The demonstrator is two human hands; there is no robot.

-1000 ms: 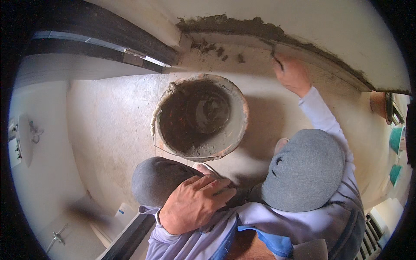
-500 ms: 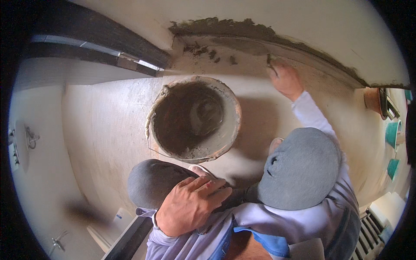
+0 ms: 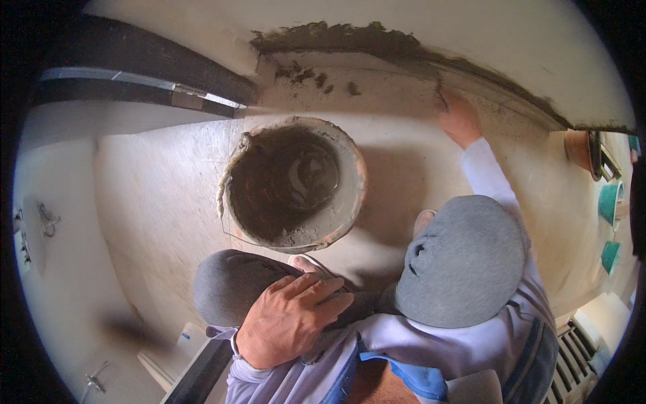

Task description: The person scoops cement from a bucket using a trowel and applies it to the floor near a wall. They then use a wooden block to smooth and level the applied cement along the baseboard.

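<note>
My right hand is stretched out low along the wall and closed round a trowel, which shows only as a thin, dark, blurred edge. Close by runs a band of wet grey mortar along the wall's foot. My left hand rests with fingers loosely spread on my left thigh, holding nothing. Between my knees and the wall stands a round bucket, its rim crusted. Grey mortar coats its inside and lies at the bottom.
Mortar crumbs lie on the floor near the wall corner. A dark door frame stands at far left. Green containers and a brownish pot sit at the right. A tap shows lower left.
My right hand has slid to the right along the wall's foot with the trowel. The left hand stays on the thigh. My view has shifted slightly.
</note>
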